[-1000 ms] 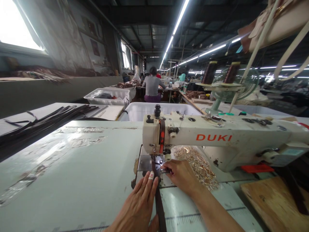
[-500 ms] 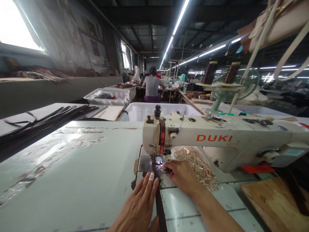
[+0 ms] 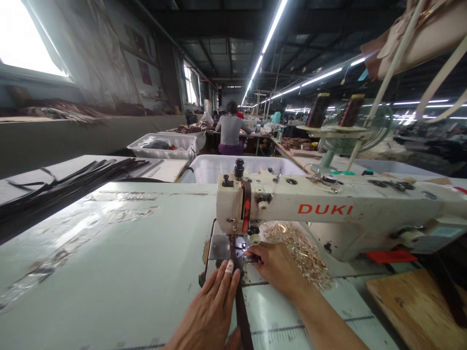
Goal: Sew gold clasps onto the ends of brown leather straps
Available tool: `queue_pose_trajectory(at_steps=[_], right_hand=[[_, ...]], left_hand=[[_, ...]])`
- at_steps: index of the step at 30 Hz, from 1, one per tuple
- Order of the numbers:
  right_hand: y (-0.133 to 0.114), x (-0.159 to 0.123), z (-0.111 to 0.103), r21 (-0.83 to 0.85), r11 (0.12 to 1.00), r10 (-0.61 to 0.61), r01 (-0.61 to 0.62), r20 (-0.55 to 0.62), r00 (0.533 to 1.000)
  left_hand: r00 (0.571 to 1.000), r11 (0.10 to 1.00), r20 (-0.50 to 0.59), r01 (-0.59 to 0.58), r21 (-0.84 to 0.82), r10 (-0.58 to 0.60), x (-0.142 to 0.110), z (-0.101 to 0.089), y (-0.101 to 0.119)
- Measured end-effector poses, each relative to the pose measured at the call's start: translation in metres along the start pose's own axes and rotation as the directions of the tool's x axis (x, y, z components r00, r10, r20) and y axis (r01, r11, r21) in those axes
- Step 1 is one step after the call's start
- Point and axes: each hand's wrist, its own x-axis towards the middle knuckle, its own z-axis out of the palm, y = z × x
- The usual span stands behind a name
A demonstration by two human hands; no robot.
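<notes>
Before the sewing machine [image 3: 277, 199], the dark strap [image 3: 243, 316], aimed lengthwise at it, is touched by the flattened left hand [image 3: 213, 299]; whether anything is held by the curled right hand [image 3: 275, 265] cannot be told.

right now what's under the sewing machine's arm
Below the arm of the sewing machine is a heap of shiny gold-toned pieces; a dark strip runs in under the needle end. The arm hides what lies farther back, and the right hand covers part of the heap.

A sewing workshop: DUKI sewing machine [image 3: 328, 210] just beyond the hands [image 3: 209, 308], 2 thread cones [image 3: 318, 112] farther right, strip lights [image 3: 274, 26] overhead.
</notes>
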Motion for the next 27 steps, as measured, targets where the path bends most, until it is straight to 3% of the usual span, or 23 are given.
queue_pose_trajectory(at_steps=[9, 21, 27], right_hand=[[-0.0004, -0.0002, -0.0009, 0.003, 1.000, -0.001, 0.001, -0.005, 1.000], [-0.0013, -0.0003, -0.0010, -0.024, 1.000, 0.015, -0.015, 0.020, 1.000], [-0.0003, -0.0002, -0.0017, -0.019, 1.000, 0.014, -0.014, 0.020, 1.000]], left_hand=[[0.998, 0.999, -0.062, 0.001, -0.036, -0.003, -0.0025, 0.0049, -0.0004], [0.991, 0.995, -0.133, -0.008, 0.102, 0.021, 0.0002, 0.0046, -0.0022], [0.993, 0.999, -0.117, 0.031, 0.021, -0.029, -0.0034, 0.0023, -0.0014]])
